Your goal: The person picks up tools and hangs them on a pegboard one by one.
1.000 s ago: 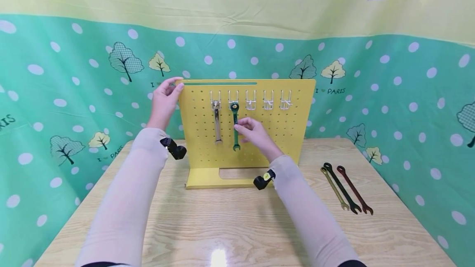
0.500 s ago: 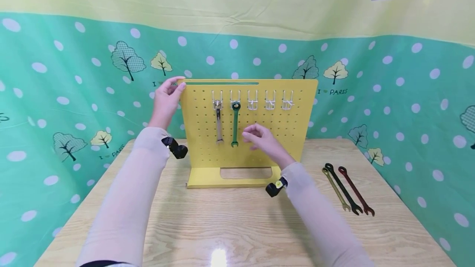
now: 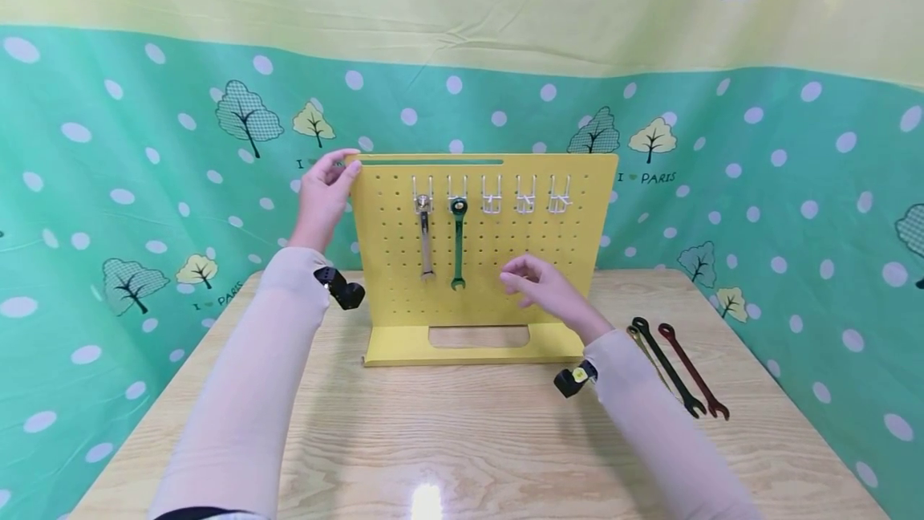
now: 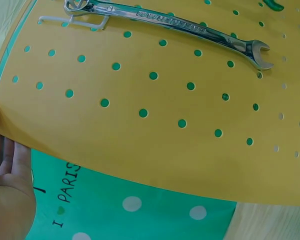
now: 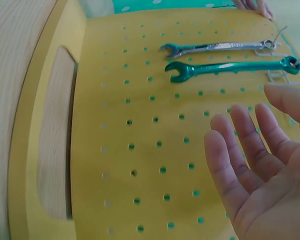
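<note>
My left hand [image 3: 321, 203] pinches the upper left corner of a yellow pegboard [image 3: 433, 305], thumb in front and fingers behind, as the left wrist view also shows. A silver combination wrench [image 4: 175, 21] hangs from the leftmost white wire hook. Beside it, a green combination wrench [image 3: 458, 251] hangs from the second hook, ring end up; the right wrist view shows both wrenches apart from any hand. My right hand [image 3: 543, 286] is in front of the board's lower right part, fingers loosely bent and holding nothing.
Three more white wire hooks, including the middle hook [image 3: 492, 203], bear no wrench. On the wooden table [image 3: 361, 440] at right lie a dark green wrench [image 3: 667, 367], a red wrench [image 3: 693, 371] and a gold wrench [image 3: 635, 335], partly behind my right sleeve.
My right hand has let go of the green wrench and moved right and down, away from it. The green wrench now hangs free. My left hand keeps its grip on the board's corner.
</note>
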### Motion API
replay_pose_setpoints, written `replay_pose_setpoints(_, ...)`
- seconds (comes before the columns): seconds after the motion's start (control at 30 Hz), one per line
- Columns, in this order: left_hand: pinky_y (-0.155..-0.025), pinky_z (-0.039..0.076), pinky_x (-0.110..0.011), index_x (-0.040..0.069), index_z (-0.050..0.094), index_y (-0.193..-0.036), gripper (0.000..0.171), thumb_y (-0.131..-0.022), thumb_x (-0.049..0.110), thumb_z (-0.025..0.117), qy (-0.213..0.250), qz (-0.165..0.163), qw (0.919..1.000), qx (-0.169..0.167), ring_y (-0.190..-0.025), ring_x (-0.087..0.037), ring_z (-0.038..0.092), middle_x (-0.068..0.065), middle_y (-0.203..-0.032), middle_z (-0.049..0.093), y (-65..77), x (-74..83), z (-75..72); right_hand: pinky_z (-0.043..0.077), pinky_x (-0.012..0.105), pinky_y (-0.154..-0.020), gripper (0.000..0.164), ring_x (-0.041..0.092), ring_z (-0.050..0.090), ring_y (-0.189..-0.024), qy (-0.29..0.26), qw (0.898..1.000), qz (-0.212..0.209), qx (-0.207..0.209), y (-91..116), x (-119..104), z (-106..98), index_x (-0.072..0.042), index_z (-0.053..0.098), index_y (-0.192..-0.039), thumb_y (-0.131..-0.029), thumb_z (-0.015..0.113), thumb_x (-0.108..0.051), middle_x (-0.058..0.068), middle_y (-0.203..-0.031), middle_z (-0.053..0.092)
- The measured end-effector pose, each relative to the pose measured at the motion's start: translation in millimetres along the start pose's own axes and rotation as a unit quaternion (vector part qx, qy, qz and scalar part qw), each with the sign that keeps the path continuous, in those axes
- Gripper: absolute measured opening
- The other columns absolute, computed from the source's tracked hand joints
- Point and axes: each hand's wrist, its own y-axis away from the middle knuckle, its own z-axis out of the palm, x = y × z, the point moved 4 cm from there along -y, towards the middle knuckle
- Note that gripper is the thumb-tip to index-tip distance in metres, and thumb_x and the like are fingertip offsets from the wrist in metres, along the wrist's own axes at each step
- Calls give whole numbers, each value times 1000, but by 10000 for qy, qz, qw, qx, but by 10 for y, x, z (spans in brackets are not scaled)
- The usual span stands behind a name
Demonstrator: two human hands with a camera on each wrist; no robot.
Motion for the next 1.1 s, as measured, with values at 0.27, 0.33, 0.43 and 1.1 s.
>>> replay_pose_setpoints(0.27, -94, 46, -37, 29, 64, -132, 38, -97, 44, 61, -53, -3, 10000, -3, -105, -20, 61, -5, -117, 63, 5, 1, 4, 55, 42, -82, 41, 35, 61, -106, 296, 9994, 153, -30, 201, 159, -196, -3, 57, -126, -102, 61, -36, 21, -118, 60)
replay_pose_setpoints(0.33, -94, 46, -36, 29, 63, -132, 38, -97, 45, 61, -47, -5, 10000, -9, -106, -20, 60, -6, -118, 63, 7, 0, 0, 55, 43, -83, 42, 37, 61, -107, 345, 9992, 202, -46, 250, 210, -250, -3, 57, -126, -102, 61, -37, 19, -116, 61)
replay_pose_setpoints(0.43, -93, 46, -36, 30, 64, -132, 38, -97, 45, 61, -12, -19, 10000, -8, -106, -20, 60, -6, -119, 63, 9, -3, -9, 55, 43, -82, 44, 38, 60, -107, 379, 9989, 262, -63, 329, 297, -323, -1, 56, -128, -102, 60, -36, 17, -115, 61)
replay_pose_setpoints(1.1, -88, 48, -33, 24, 64, -133, 38, -98, 41, 62, -41, 88, 9999, 62, -99, -17, 62, -4, -113, 65, 10, 5, 3, 55, 46, -81, 48, 35, 59, -99, 855, 9912, 987, 213, 964, 925, -965, 9, 51, -133, -105, 56, -30, 23, -115, 60)
